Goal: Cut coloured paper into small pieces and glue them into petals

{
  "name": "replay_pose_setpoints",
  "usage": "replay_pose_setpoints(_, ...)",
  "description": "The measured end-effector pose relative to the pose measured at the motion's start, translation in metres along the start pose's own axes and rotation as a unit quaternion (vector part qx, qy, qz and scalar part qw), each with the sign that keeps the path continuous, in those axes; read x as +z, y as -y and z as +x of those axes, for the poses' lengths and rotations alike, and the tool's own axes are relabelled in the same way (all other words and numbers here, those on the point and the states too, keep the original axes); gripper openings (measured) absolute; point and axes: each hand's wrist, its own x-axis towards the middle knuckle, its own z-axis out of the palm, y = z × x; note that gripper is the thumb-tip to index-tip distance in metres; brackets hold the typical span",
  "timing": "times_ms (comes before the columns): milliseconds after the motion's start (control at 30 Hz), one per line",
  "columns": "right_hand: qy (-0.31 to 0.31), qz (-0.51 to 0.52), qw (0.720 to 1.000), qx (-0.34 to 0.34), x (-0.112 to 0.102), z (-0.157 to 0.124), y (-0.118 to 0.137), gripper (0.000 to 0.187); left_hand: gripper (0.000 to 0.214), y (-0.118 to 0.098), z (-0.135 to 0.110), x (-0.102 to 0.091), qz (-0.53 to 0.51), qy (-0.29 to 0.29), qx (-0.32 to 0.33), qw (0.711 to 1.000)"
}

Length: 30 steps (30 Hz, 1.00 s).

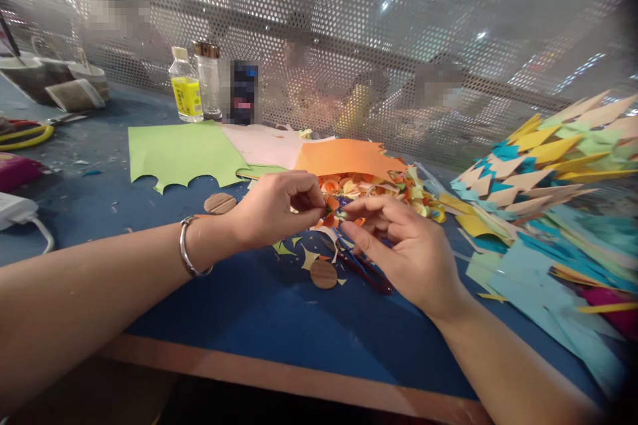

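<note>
In the head view my left hand (286, 209), with a silver bangle at the wrist, is closed in a pinch. At its fingertips is a small orange paper piece (331, 204). My right hand (406, 249) faces it from the right, thumb and forefinger close together at a tiny pale bit (341, 215); whether they grip it is unclear. Under my hands lie scissors (371, 272), partly hidden, a round brown cardboard disc (323, 274) and green and cream paper scraps (309, 257). Just behind is a pile of small curled paper pieces (419, 196), mostly orange and yellow.
Green paper (184, 153), pink paper (264, 143) and orange paper (349, 158) lie behind. A yellow-labelled bottle (186, 89) and a clear jar (209, 83) stand by the perforated screen (319, 26). At right are a folded-paper structure (538, 153) and blue sheets (543, 299); a white plug (17, 210) lies left.
</note>
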Motion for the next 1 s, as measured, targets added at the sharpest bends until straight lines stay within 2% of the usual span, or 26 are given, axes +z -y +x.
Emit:
replay_pose_setpoints(467,0.015,0.021,1.0,0.018,0.0003,0.0014,0.0058,0.007,0.007,-0.0039,-0.0015,0.0,0.053,0.002,0.047,0.998)
replay_pose_setpoints(1000,0.008,0.026,0.999,0.018,0.0024,0.0009,0.0046,0.009,0.01,-0.0039,-0.0021,0.0004,0.075,0.01,0.067,0.995)
